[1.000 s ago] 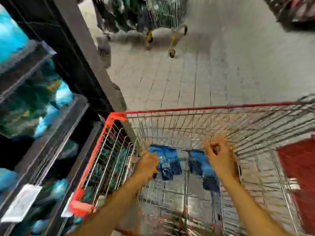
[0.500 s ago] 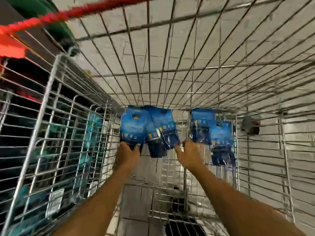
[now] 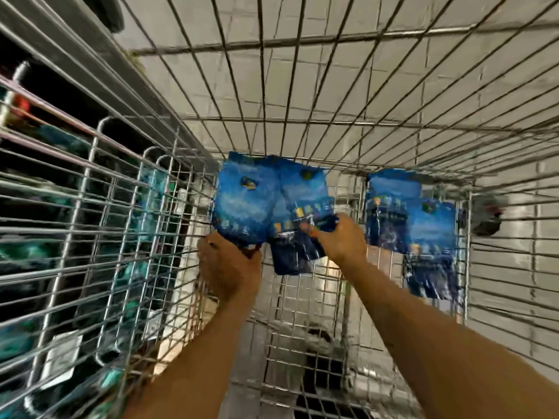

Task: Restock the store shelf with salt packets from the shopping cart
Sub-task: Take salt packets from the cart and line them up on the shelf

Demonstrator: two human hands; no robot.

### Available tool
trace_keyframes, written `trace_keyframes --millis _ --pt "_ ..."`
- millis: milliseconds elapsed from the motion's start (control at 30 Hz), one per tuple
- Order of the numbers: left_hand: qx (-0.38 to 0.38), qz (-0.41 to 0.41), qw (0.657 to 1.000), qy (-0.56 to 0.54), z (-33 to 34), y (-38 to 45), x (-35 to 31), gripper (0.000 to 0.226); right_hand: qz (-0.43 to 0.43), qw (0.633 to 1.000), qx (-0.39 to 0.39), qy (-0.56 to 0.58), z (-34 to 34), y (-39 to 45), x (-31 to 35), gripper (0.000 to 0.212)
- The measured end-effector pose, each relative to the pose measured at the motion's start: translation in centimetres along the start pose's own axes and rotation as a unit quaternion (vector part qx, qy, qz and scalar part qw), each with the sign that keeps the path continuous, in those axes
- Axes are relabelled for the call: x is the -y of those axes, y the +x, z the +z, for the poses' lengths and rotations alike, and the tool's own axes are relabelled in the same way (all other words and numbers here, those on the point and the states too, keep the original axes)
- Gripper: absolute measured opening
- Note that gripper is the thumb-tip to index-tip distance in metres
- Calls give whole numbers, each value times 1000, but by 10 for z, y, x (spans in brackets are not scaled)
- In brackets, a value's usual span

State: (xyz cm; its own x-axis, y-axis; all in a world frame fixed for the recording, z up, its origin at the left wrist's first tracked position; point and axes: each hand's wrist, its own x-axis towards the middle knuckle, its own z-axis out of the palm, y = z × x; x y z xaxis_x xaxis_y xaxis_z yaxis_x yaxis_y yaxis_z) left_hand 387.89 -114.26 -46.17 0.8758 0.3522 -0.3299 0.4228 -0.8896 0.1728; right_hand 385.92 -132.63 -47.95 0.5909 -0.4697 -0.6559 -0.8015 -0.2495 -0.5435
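1. The silver wire shopping cart [image 3: 332,122] fills the view, seen from above and looking down into its basket; every place below is given relative to it.
2. Blue plastic salt packets lie on the cart's mesh floor at its far end. A left-hand cluster of packets [image 3: 272,207] overlaps near the far-left corner, and a right-hand pair of packets [image 3: 408,225] lies by the far-right corner.
3. Each packet carries a small yellow-and-dark emblem near its top and small yellow marks lower down, but the printing is too blurred to read; no brand or wording can be made out.
4. The left hand [image 3: 228,267] grips the lower edge of the leftmost packet [image 3: 245,204], close to the cart's left wall; its fingers are curled round the edge, mostly hidden behind the back of the hand.
5. The right hand [image 3: 341,240] holds the lower part of the neighbouring packet [image 3: 305,207] near the middle of the cart floor, thumb and fingers pinched on it.
6. A darker blue packet [image 3: 290,258] sticks out below those two, partly covered by them and by the right hand.
7. Beyond the cart's left wall, teal and green goods on dark store shelves [image 3: 60,237] show only as smears through the wires; a white shelf tag [image 3: 62,355] there is illegible.
8. Pale floor tiles [image 3: 363,71] show through the far wall.
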Motion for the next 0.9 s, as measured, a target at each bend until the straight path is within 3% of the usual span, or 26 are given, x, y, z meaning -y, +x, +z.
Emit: trace_keyframes --millis 100,300,500,667,900 --pt "-13 29 999 12 8 -11 -1 79 26 1000 -11 8 1 0 0 55" --pt "-24 23 999 -12 10 1 3 95 36 984 92 147 -5 1 -15 42" --pt "-19 41 999 -11 18 -6 7 101 36 959 110 260 -1 -23 -35 55" --pt "-9 18 1000 -20 19 -6 12 104 81 950 129 272 -8 -43 -59 60" --pt "-50 56 996 -41 13 -11 13 87 105 937 140 303 -11 -70 -93 47"
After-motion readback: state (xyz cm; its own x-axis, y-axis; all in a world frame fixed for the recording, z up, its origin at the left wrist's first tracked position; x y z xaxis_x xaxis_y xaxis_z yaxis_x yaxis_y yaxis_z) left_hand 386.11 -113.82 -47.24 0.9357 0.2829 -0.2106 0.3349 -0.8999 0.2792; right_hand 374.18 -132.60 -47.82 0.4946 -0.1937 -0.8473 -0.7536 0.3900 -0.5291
